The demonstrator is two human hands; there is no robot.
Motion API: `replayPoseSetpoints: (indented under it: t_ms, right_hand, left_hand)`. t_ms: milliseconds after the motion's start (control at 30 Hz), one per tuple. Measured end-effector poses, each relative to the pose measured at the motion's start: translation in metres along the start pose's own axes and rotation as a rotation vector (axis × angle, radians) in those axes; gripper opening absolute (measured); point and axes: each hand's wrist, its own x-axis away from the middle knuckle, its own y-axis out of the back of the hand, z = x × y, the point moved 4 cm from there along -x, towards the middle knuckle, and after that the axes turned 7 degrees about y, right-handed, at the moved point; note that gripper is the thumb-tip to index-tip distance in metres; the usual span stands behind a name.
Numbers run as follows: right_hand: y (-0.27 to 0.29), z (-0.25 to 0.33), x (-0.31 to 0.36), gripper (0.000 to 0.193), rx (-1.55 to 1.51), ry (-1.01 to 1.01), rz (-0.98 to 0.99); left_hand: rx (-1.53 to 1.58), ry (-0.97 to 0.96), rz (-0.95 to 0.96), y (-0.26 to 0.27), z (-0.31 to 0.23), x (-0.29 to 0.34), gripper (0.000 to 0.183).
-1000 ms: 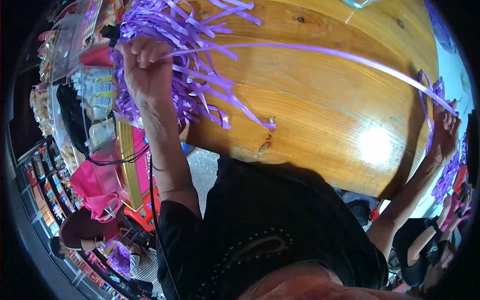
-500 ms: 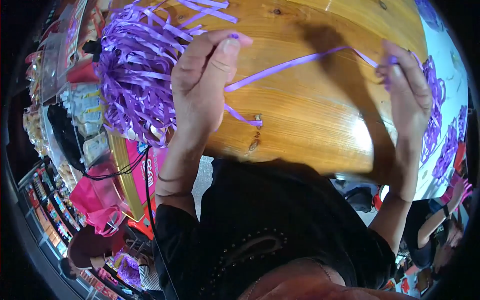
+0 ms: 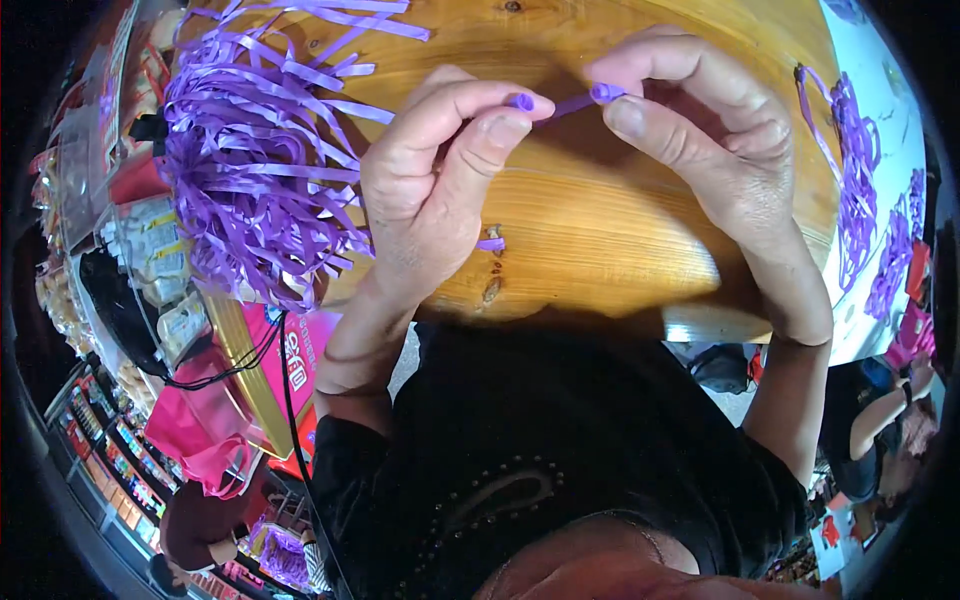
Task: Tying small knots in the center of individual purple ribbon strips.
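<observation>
Both hands are raised over the wooden table (image 3: 590,235), close together. My left hand (image 3: 425,185) pinches a small purple ribbon roll (image 3: 521,102) between thumb and index finger. Opposite it, my right hand (image 3: 720,140) grips a purple ribbon coil (image 3: 605,93) the same way. A short purple strip (image 3: 570,106) spans the gap between the two pinches. Beside my left wrist a purple ribbon end (image 3: 490,245) pokes out above the wood; where it leads is hidden behind the hand. A big heap of cut purple ribbons (image 3: 260,170) lies left of my left hand.
Looped purple ribbon bundles (image 3: 858,190) lie on a white surface (image 3: 850,325) at the right. Left of the table are clear plastic bins (image 3: 150,245), a black cable (image 3: 290,370) and a pink bag (image 3: 195,425). Other people (image 3: 200,530) are at the lower left and right.
My right hand has moved left, close to my left hand. The ribbon, stretched wide between them before, now spans only a short gap.
</observation>
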Motion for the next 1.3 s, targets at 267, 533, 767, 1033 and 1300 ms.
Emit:
replayPoseSetpoints:
  t_ms: [267,533,767,1033,1300]
  right_hand:
    - [-0.008,-0.001,0.006,0.023,-0.093,-0.06,-0.049]
    - [-0.01,0.007,-0.001,0.02,0.099,0.219,0.123]
    - [-0.013,0.018,-0.004,0.018,0.314,0.297,0.169]
    - [-0.015,0.025,-0.002,0.02,0.529,0.442,0.204]
    - [-0.016,0.038,0.002,0.026,0.61,0.577,0.228]
  left_hand:
    - [-0.152,-0.196,-0.048,-0.008,-0.006,0.0,0.011]
    - [-0.138,-0.27,-0.066,-0.011,-0.004,0.001,0.014]
    - [-0.217,-0.291,-0.048,-0.011,-0.005,0.001,0.016]
    - [-0.317,-0.359,-0.059,-0.012,-0.007,0.003,0.017]
    - [-0.457,-0.34,0.051,-0.016,-0.014,0.003,0.016]
